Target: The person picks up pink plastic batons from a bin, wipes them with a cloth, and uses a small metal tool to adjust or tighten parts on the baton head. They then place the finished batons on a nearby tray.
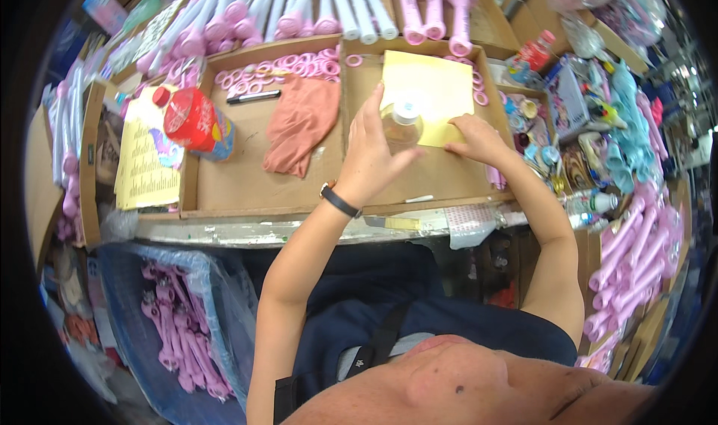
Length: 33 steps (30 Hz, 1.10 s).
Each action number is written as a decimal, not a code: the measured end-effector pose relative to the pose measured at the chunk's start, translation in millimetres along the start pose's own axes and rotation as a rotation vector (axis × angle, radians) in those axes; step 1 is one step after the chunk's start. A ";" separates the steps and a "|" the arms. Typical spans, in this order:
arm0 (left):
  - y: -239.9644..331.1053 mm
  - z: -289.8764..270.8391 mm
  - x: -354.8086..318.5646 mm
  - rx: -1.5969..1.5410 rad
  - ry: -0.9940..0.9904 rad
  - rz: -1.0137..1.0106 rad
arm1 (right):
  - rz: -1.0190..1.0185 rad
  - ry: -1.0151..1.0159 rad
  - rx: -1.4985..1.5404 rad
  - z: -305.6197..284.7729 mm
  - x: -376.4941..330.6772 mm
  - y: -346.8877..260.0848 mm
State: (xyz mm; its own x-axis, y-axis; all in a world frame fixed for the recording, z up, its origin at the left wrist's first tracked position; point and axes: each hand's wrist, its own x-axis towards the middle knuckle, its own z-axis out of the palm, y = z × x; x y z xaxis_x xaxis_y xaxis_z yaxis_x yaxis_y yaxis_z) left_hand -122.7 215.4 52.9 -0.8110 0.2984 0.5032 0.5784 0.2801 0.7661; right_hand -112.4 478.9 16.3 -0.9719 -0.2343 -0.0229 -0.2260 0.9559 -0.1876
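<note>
A clear plastic bottle with a pale cap stands over the lower left part of a yellow sheet of paper. My left hand, a dark band on its wrist, curves around the bottle's left side, fingers on the far side and thumb on the near side. The paper lies in the right section of a cardboard tray. At the sheet's lower right corner, my right hand is closed on the edge between thumb and fingers. Pink rings lie at the tray's back.
A salmon cloth, a black marker and a red-labelled drink bottle occupy the tray's left section. Pink and white wands line the back. A blue lined bin holds pink parts at lower left. More pink handles lie at right.
</note>
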 end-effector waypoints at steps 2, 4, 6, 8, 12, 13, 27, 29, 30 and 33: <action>-9.9 12.0 2.1 -0.117 -0.051 -0.104 | 0.038 0.115 0.034 -5.6 -15.2 1.5; -19.3 16.3 2.1 -0.004 0.017 -0.008 | 0.120 0.275 0.073 -18.9 -28.5 -1.0; -25.1 16.3 5.2 0.003 0.082 0.063 | 0.234 0.494 0.122 -40.4 -50.1 -6.5; -25.7 8.8 14.4 0.016 0.100 0.016 | 0.296 0.631 0.224 -66.4 -78.3 -16.6; 1.7 -8.8 13.4 0.042 0.182 0.126 | 0.179 0.610 0.351 -106.1 -146.4 -61.2; 12.2 -11.9 10.0 0.092 0.229 0.241 | 0.194 0.554 0.418 -114.3 -161.2 -74.0; 99.0 -40.1 -64.4 -0.699 -0.345 0.173 | 0.191 0.447 0.647 -118.9 -254.8 -156.7; 100.2 -41.6 -71.8 -0.713 -0.319 0.201 | 0.112 0.285 0.269 -101.2 -252.0 -178.8; 98.7 -43.9 -73.6 -0.617 -0.316 0.257 | 0.068 0.343 0.282 -91.9 -248.5 -187.1; 93.7 -48.0 -81.0 -0.377 -0.367 0.378 | 0.400 0.046 0.677 -80.6 -256.2 -198.7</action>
State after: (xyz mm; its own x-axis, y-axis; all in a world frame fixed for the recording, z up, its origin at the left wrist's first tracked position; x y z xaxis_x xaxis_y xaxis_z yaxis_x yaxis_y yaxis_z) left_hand -7.0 173.7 103.1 -0.4357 0.6252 0.6476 0.6937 -0.2252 0.6841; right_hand 176.3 363.3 138.6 -0.9761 0.1263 -0.1768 0.2162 0.6471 -0.7311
